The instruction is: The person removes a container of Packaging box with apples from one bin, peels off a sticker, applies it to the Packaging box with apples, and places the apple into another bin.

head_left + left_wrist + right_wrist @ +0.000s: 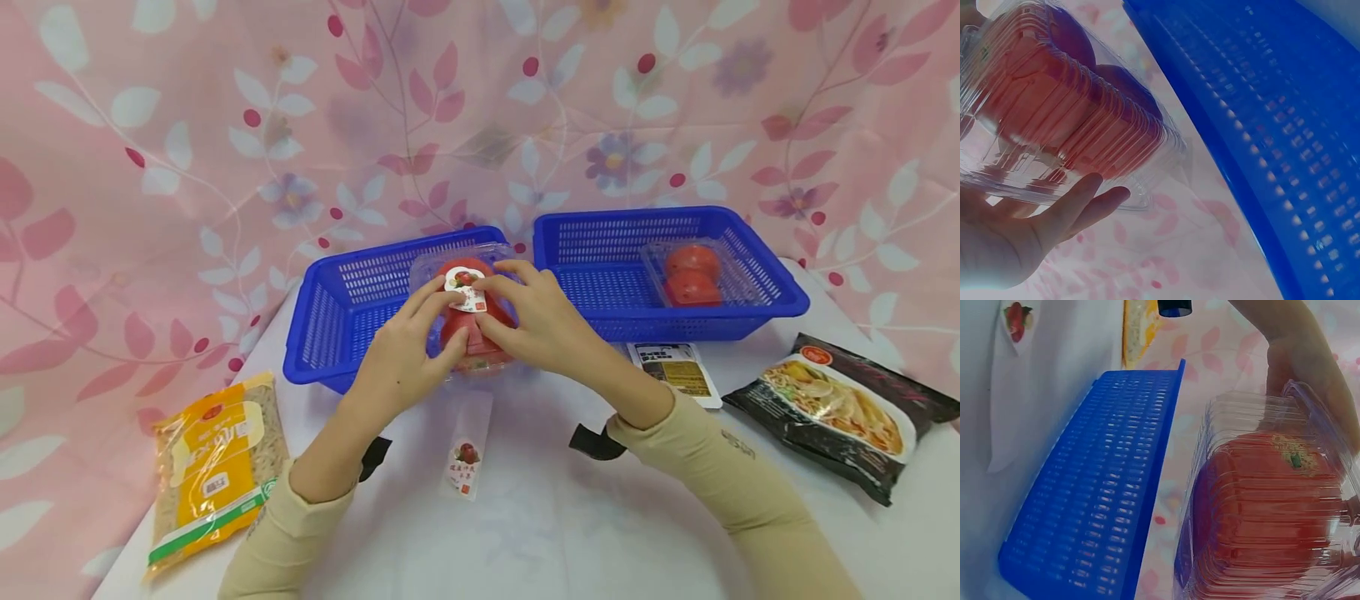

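A yellow bag (216, 471) lies left, an apparently noodle-filled black bag (843, 408) right.

The fruit (1272, 512) is red, the baskets (615, 327) blue, the sleeves (720, 467) beige, the backdrop (465, 67) pink with leaves and flowers.

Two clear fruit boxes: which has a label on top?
The box between the left hand and right hand: its top carries a white label. The other box, inside the right blue basket, shows none.

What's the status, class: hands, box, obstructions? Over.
Left hand, right hand: holding clear box. Red fruit inside, label atop. Nothing obviously blocking; blue basket nearby.
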A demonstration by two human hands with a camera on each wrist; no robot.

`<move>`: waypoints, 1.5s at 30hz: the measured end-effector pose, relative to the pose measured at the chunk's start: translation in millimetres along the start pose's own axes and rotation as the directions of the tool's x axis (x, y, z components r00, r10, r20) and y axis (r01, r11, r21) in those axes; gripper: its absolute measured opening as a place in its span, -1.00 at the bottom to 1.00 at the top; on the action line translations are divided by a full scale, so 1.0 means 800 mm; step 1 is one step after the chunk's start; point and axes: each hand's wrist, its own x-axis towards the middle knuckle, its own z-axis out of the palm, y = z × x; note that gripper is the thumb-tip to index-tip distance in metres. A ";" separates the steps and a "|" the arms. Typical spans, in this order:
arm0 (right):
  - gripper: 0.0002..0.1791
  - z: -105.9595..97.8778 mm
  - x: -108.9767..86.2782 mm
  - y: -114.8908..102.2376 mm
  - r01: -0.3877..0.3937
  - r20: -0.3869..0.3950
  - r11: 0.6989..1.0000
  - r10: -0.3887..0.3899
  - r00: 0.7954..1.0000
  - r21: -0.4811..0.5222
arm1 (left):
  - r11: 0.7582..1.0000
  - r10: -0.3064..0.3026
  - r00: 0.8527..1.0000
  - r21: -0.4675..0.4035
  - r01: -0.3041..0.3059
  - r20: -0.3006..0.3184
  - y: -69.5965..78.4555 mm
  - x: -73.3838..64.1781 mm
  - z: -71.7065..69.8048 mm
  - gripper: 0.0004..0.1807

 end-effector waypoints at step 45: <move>-0.60 0.173 0.133 0.011 -0.063 0.242 0.991 0.034 0.970 0.114 | 0.927 -0.375 0.927 -0.002 0.375 -0.018 -0.189 0.013 -0.003 -0.51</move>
